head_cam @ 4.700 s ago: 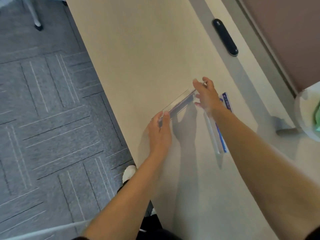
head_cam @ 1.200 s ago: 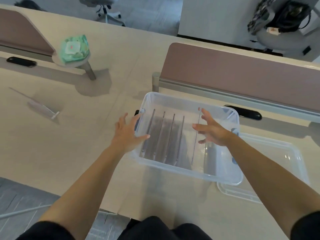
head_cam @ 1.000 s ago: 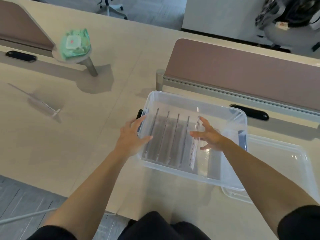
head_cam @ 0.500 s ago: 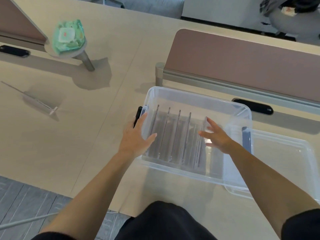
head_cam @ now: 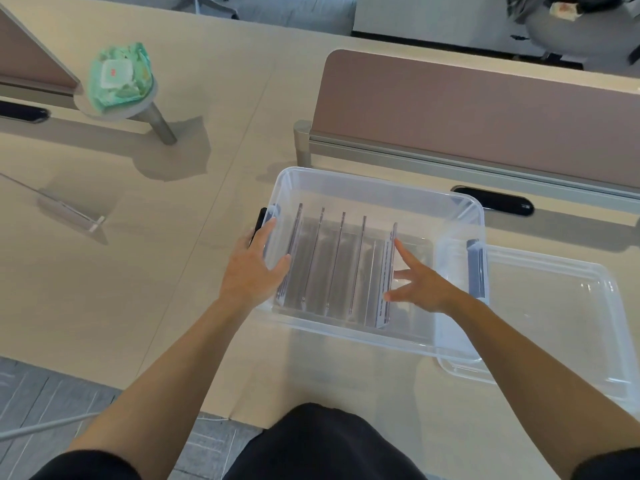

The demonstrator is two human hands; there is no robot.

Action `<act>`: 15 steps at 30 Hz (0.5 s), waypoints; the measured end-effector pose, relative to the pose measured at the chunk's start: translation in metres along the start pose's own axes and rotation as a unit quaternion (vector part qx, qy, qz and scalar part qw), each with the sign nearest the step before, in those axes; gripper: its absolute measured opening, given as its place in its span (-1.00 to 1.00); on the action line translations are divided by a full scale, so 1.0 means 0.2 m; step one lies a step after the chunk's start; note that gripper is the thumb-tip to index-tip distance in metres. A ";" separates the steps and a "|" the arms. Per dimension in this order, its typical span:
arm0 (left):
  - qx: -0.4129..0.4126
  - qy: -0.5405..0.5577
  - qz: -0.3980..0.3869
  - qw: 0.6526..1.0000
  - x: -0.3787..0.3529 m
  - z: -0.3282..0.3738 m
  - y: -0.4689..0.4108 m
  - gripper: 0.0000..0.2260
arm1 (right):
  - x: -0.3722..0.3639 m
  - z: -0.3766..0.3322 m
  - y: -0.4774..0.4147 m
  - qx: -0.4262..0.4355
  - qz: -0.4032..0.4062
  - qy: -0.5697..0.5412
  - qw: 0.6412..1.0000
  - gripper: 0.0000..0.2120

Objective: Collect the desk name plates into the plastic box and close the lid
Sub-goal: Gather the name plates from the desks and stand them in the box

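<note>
A clear plastic box (head_cam: 381,183) stands on the beige desk in front of me. Several clear acrylic name plates (head_cam: 341,268) stand upright in a row inside it. My left hand (head_cam: 254,271) rests on the box's left wall, thumb over the rim, fingers along the outside. My right hand (head_cam: 420,287) is inside the box with fingers spread and straight, touching the rightmost plate (head_cam: 389,275). The clear lid (head_cam: 568,313) lies flat on the desk to the right of the box, partly under it. One more clear name plate (head_cam: 67,211) lies on the desk far left.
A brown divider panel (head_cam: 485,112) runs behind the box, with a black cable cover (head_cam: 495,200) at its foot. A green wipes pack (head_cam: 119,74) sits on a small round stand at the back left. Grey carpet shows below the desk edge.
I carried a plate from another desk to the box. In the last second my right hand lowered that plate into the box and set it upright at the right end of the row.
</note>
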State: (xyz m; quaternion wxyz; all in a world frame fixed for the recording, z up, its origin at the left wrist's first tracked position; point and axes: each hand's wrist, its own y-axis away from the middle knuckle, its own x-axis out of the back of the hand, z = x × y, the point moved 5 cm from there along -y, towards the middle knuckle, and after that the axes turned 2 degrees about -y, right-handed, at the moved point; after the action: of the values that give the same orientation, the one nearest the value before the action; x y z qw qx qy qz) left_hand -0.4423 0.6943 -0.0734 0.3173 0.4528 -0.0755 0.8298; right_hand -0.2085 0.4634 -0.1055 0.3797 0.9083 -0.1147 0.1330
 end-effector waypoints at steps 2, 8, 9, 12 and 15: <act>-0.001 -0.006 0.004 1.000 0.00 0.00 0.00 -0.35 | 0.00 -0.01 0.00 0.003 -0.008 0.003 1.000 0.11; -0.009 -0.014 0.014 1.000 0.00 0.01 0.00 -0.36 | -0.03 -0.06 0.00 0.024 -0.020 0.027 0.999 0.10; -0.009 -0.015 0.014 1.000 0.00 0.01 0.00 -0.36 | -0.03 -0.07 0.00 0.026 -0.023 0.032 0.999 0.09; -0.009 -0.017 0.014 1.000 0.00 0.01 0.00 -0.37 | -0.03 -0.07 0.00 0.026 -0.018 0.045 0.998 0.09; -0.014 -0.028 0.017 0.999 0.00 0.01 -0.01 -0.37 | -0.03 -0.07 -0.01 0.027 -0.014 0.055 0.998 0.09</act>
State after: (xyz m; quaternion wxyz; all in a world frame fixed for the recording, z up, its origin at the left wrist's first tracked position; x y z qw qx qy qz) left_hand -0.4399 0.6941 -0.0723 0.3072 0.4698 -0.1034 0.8211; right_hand -0.2166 0.4756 -0.0984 0.3625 0.9111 -0.0773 0.1801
